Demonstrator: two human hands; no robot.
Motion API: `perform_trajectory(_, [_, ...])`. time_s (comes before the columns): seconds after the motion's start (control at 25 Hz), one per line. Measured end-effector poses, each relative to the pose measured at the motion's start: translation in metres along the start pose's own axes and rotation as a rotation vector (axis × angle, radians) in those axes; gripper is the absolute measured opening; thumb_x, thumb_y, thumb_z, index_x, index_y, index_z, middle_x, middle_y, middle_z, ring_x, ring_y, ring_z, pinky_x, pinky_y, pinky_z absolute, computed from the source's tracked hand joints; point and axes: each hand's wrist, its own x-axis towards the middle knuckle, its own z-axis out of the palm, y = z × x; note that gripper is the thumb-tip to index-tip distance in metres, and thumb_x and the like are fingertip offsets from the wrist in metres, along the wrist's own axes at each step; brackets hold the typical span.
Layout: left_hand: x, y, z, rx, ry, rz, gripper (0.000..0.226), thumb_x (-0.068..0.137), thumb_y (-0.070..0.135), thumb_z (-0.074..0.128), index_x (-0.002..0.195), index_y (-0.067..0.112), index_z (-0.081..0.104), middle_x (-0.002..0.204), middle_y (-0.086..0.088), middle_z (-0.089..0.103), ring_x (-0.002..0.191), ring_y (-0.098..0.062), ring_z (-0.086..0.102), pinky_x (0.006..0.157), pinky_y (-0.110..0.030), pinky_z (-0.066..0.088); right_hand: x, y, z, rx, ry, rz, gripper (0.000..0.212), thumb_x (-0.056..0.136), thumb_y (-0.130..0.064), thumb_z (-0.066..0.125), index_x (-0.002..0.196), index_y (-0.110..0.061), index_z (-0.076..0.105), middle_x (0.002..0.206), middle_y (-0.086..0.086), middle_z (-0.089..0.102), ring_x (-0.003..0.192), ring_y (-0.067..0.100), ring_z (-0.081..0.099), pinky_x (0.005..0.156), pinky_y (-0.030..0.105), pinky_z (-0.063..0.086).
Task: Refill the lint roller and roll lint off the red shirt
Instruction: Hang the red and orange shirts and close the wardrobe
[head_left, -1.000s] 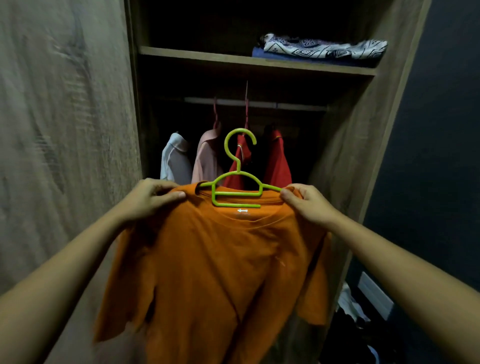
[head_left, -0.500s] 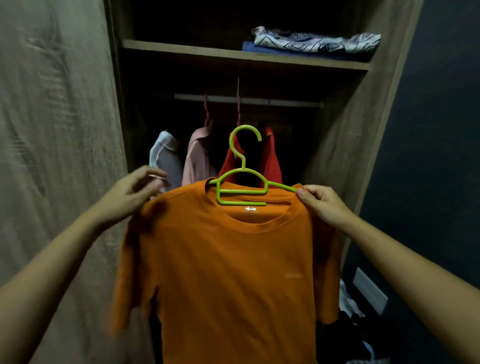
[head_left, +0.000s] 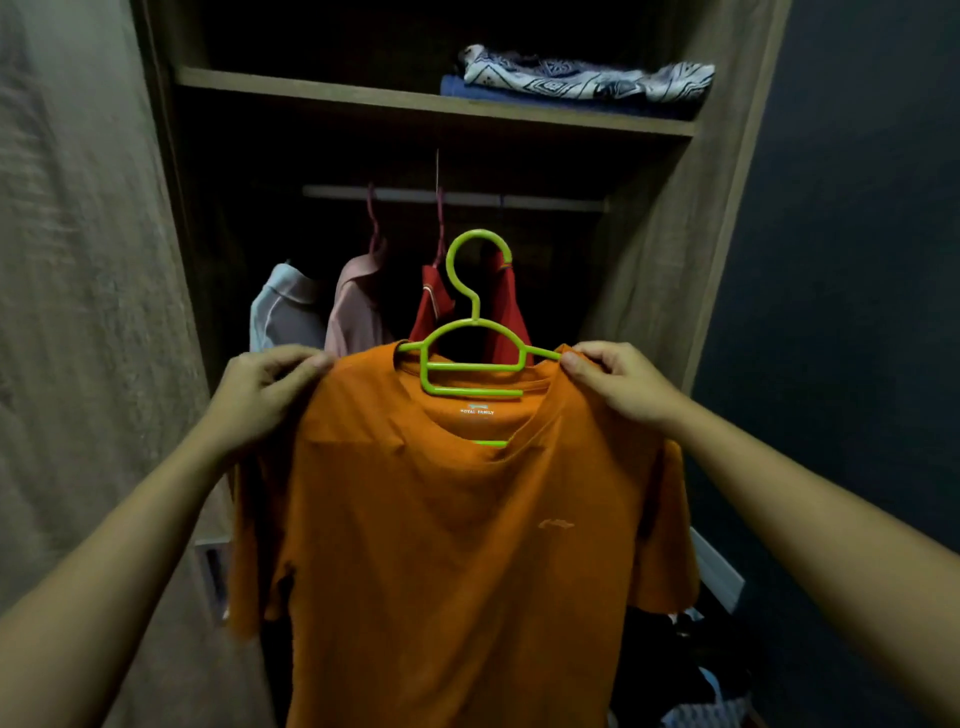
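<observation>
shirt (head_left: 467, 571) on hanger (head_left: 472, 367) in front | garments (head_left: 358, 312) on rail (head_left: 545, 201) behind (inside wardrobe (head_left: 649, 260)) | folded cloths (head_left: 582, 78) on shelf (head_left: 311, 96) above

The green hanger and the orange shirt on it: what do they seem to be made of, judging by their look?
The green hanger looks like moulded plastic: a smooth round rod in one even bright colour with a slight sheen. The orange shirt looks like a soft knit fabric with a matte finish, and it hangs in loose folds. Whether it is cotton or a blend cannot be told.
</observation>
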Motion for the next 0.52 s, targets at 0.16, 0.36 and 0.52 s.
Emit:
perform_trajectory(0.16, [0.007,-0.002,-0.002,-0.047,0.085,-0.05,0.018,0.095,0.035,0.044,0.082,0.039,0.055,0.073,0.014,0.058,0.065,0.01,0.05,0.065,-0.017,0.04,0.003,0.0,-0.007,0.094,0.046,0.024,0.024,0.096,-0.027,0.043,0.093,-0.018,0.065,0.083,0.003,0.064,0.08,0.019,0.062,0.078,0.029,0.05])
perform_trajectory(0.36, [0.009,0.026,-0.005,0.154,-0.362,0.004,0.032,0.079,0.059,0.053,0.094,0.033,0.063,0.088,0.009,0.066,0.08,-0.002,0.063,0.067,-0.014,0.048,0.009,0.012,-0.012,0.13,0.055,0.09,0.03,0.098,-0.029,0.038,0.093,-0.015,0.064,0.087,0.003,0.063,0.084,0.018,0.061,0.083,0.032,0.047])
perform_trajectory(0.52, [0.004,0.052,0.038,0.292,-0.181,0.043,0.028,0.081,0.048,0.046,0.084,0.026,0.063,0.072,0.006,0.065,0.07,-0.007,0.06,0.062,-0.023,0.046,0.015,0.014,-0.003,-0.059,0.441,0.198,0.032,0.099,-0.031,0.036,0.122,-0.013,0.051,0.114,0.003,0.054,0.102,0.014,0.052,0.091,0.029,0.04])
